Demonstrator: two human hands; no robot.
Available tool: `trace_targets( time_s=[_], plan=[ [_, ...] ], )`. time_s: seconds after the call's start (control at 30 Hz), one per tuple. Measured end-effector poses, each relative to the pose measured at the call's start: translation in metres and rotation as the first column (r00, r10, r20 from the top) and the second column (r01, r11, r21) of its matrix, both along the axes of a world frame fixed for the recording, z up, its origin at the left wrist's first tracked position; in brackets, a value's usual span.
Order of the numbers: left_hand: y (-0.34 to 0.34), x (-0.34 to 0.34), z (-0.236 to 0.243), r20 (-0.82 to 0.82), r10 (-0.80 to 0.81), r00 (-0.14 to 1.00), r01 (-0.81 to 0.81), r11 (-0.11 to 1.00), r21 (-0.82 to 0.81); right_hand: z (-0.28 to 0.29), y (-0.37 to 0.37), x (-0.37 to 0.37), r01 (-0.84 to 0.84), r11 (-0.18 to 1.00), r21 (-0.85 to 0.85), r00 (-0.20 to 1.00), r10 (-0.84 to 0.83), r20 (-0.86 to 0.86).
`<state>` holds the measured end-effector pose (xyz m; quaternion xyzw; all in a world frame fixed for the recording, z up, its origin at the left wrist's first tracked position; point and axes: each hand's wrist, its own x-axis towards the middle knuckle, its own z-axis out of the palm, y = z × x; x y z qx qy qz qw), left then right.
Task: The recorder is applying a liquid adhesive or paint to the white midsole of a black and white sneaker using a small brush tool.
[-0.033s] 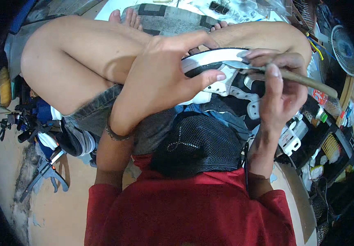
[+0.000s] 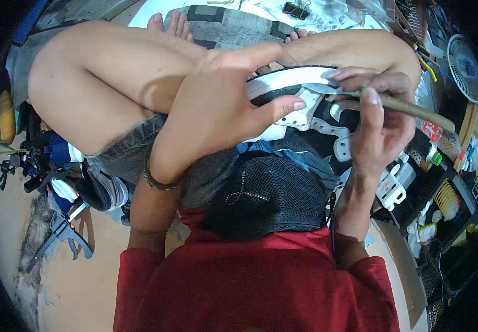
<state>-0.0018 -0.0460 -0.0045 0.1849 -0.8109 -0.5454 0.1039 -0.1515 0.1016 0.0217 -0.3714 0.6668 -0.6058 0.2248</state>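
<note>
A black and white sneaker (image 2: 305, 113) lies tilted over my lap, its white sole edge (image 2: 291, 80) facing up and away. My left hand (image 2: 211, 105) is closed around the toe side, thumb on the upper and fingers over the sole. In my right hand (image 2: 380, 119) is a spatula-like tool (image 2: 416, 109) with a slim wooden handle, pinched between thumb and fingers. Its flat grey blade (image 2: 322, 88) lies along the seam between sole and upper. The right fingertips also rest at the sole edge. Whether the blade goes into the seam is not visible.
A black mesh piece (image 2: 272, 193) lies against my belly. Clamps (image 2: 64, 235) and another shoe (image 2: 103, 191) are on the left. To the right stand a white fan (image 2: 468, 69) and a dark rack (image 2: 466, 182) of small items. A binder clip (image 2: 296, 9) lies beyond my feet.
</note>
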Motion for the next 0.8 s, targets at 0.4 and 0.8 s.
trace_targets(
  time_s=[0.4,0.8],
  plan=[
    [0.002,0.005,0.007,0.045,-0.003,0.999,0.002,1.000,0.020,0.003,0.004,0.010,-0.030,0.997,0.073,0.999,0.029,0.025],
    [-0.001,0.004,0.008,0.108,-0.046,0.993,0.037,0.996,0.084,0.003,0.001,0.010,0.036,0.997,0.073,0.992,-0.044,0.115]
  ],
)
